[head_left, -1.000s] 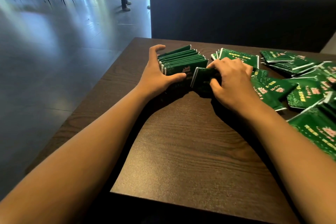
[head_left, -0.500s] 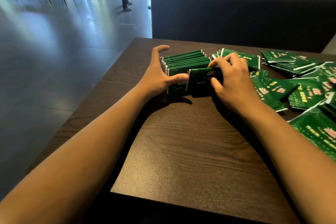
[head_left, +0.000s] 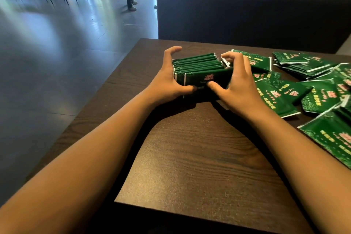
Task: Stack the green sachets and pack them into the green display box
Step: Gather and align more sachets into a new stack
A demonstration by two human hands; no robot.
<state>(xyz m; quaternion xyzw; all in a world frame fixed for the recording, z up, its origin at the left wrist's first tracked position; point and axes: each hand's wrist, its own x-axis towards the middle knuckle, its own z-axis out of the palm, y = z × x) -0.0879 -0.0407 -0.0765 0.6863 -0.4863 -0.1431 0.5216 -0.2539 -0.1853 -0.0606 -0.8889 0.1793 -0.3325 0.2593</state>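
At twelve o'clock on the dark wooden table (head_left: 199, 157), a stack of green sachets (head_left: 199, 66) is standing on edge, the left hand (head_left: 167, 81) and right hand (head_left: 237, 85) grasping its ends, loose sachets (head_left: 313, 89) lying at two o'clock.

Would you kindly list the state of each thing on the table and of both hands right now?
stack of sachets: standing on edge, squeezed between both hands
left hand: grips the stack's left end
right hand: grips the stack's right end
loose sachets: lying flat, scattered and overlapping
table: bare near edge
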